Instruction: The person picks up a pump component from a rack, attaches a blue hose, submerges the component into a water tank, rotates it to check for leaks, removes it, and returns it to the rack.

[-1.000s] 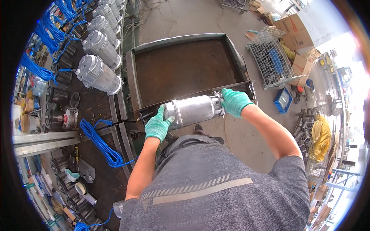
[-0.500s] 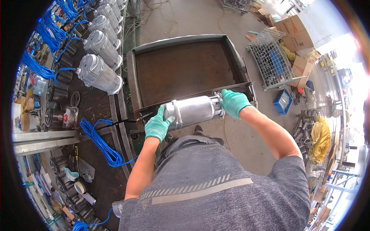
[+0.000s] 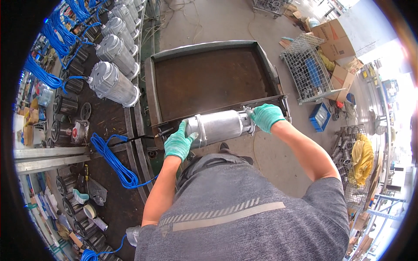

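Dull silver metal cylinder (image 3: pixel 221 125), lying sideways.

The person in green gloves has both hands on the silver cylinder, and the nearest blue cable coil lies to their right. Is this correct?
Not quite: in the head view, the nearest blue cable coil lies to the left. The gloved left hand and right hand are indeed on the silver cylinder.

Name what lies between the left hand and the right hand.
In the head view, a silver metal cylinder lies between the left hand and the right hand.
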`<action>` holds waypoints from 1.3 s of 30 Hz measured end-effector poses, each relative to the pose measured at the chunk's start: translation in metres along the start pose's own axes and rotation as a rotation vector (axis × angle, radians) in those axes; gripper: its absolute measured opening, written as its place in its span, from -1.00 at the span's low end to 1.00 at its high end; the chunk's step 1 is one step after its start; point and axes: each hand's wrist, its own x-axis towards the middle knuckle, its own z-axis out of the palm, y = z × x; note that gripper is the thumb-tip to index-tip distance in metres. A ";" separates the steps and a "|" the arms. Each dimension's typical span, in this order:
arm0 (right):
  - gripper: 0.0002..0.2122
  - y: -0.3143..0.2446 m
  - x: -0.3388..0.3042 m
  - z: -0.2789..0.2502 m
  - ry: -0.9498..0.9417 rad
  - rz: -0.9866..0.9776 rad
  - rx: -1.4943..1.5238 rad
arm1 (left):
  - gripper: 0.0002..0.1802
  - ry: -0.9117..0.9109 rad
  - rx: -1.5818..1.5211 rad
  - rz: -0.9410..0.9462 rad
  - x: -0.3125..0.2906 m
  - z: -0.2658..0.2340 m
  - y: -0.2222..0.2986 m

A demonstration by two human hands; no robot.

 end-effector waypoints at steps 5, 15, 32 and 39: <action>-0.73 0.002 -0.013 0.005 0.288 -0.145 0.085 | -0.17 0.006 -0.002 0.009 0.001 0.001 -0.001; -0.75 -0.012 0.013 0.026 0.176 0.086 0.208 | -0.16 0.030 -0.026 0.026 -0.002 0.003 -0.002; -0.73 -0.003 0.016 0.014 0.103 -0.044 -0.084 | -0.17 0.020 -0.035 0.008 -0.002 0.001 -0.001; -0.61 0.031 0.001 0.005 0.355 -0.564 -0.316 | -0.10 -0.009 -0.018 0.004 -0.005 -0.002 0.001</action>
